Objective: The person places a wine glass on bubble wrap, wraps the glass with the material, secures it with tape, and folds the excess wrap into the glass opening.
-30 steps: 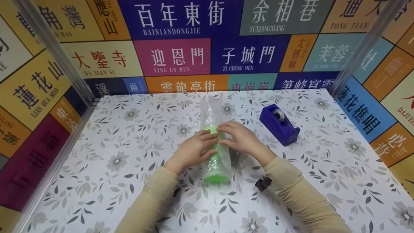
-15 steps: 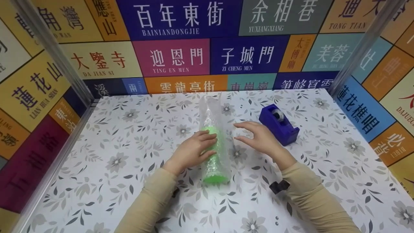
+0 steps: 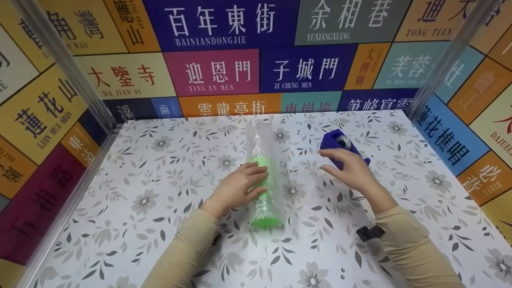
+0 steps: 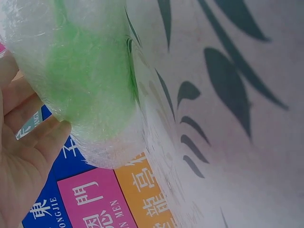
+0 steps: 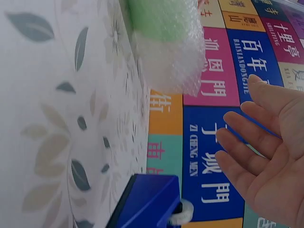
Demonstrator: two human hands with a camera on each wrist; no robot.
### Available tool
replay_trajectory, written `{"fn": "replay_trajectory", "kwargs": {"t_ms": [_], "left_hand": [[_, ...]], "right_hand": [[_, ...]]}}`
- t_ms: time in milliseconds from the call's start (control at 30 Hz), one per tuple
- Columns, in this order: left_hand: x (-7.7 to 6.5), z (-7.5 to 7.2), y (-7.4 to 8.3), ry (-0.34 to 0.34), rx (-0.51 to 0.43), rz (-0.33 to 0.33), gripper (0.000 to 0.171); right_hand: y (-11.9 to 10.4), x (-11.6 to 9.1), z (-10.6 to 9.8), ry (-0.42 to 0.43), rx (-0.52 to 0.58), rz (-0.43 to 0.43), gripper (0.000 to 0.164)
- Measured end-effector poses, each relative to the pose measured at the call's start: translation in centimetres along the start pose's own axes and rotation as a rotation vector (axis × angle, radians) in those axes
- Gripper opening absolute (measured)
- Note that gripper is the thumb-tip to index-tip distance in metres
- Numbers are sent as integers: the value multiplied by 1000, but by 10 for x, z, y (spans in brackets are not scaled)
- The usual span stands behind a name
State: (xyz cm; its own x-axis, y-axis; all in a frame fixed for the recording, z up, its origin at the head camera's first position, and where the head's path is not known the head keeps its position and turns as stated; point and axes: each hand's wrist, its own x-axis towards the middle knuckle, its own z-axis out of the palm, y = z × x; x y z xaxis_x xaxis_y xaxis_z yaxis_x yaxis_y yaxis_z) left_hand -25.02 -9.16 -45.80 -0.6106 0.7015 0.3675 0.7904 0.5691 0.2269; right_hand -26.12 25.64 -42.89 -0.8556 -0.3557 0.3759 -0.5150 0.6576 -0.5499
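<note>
A bright green object (image 3: 266, 214), wider at its near end, lies in the middle of the table inside a roll of clear bubble wrap (image 3: 259, 134). Its exact kind is veiled by the wrap. My left hand (image 3: 237, 186) rests over the roll's middle, relaxed fingers touching the wrap; the left wrist view shows them against the side of the bubble wrap (image 4: 90, 80). Off to the right, my right hand (image 3: 352, 170) hovers with fingers spread and nothing in them. It partly hides a blue-purple tape dispenser (image 3: 330, 140), which appears below the hand in the right wrist view.
A white tabletop (image 3: 148, 232) with a grey leaf-and-flower print carries everything. Colourful sign panels (image 3: 214, 72) with Chinese characters form walls at the back and both sides, with clear corner posts between them.
My right hand has let go of the bubble-wrapped roll and moved right, to the tape dispenser. My left hand has stayed on the roll.
</note>
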Motion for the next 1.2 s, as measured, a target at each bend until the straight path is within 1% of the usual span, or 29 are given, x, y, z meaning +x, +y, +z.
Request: {"fn": "replay_trajectory", "kwargs": {"t_ms": [233,467,633,767,933,1200], "left_hand": [[0,2,-1,4,6,1,48],[-1,3,0,6,3,-2,47],[-1,2,0,2,-5,-4,46],[-1,2,0,7,-8,0,46],[-1,2,1,8,-13,1,47],[0,2,0,-4,1,-12,47]], "right_hand": [[16,-10,-21,69,-17,61,36],[32,-17,-40,71,-42,152,39],[42,-19,-51,86,-44,196,40],[51,-21,-57,97,-55,245,41],[60,-22,-61,87,-60,310,43],[69,-21,-66,53,-13,416,52]]}}
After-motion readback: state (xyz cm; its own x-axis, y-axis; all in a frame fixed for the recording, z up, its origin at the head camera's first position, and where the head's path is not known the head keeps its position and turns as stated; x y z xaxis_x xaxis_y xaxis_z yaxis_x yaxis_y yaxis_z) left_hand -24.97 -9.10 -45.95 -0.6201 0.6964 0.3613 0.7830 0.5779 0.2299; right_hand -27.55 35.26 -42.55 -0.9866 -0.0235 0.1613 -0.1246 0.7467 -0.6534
